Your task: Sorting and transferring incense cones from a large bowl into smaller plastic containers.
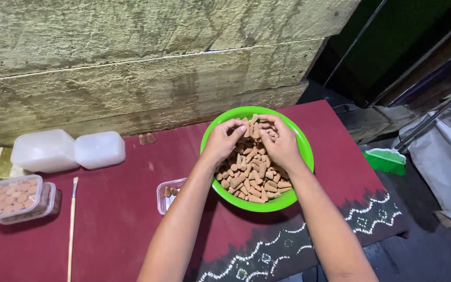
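Head view shows our two forearms running up from the bottom edge over the maroon cloth (121, 209) with its white dotted border. Just left of our left forearm sits a small clear tub (167, 196) holding only a few cones, touching or nearly touching the rim of the green bowl (305, 156). Further left lie a thin stick (72, 224) and a lidded clear container (11, 197) packed with the same pieces.

Beyond the tub, both hands are down inside the bowl at its far side. Our left hand (222, 141) curls its fingers around a small bunch of brown cones (251, 180); our right hand (280, 143) is likewise curled narrowly over several, fingertips meeting the left's. How many each holds we cannot tell. The heap lies directly beneath and toward us from the hands, cones pointing every way, no common long axis. The small tub lies toward us and to the left, so the left hand is the nearer one to it.

Farther back stand two white lidded boxes (69, 150), two stray cones (147, 139), and the rough wall (131, 62).
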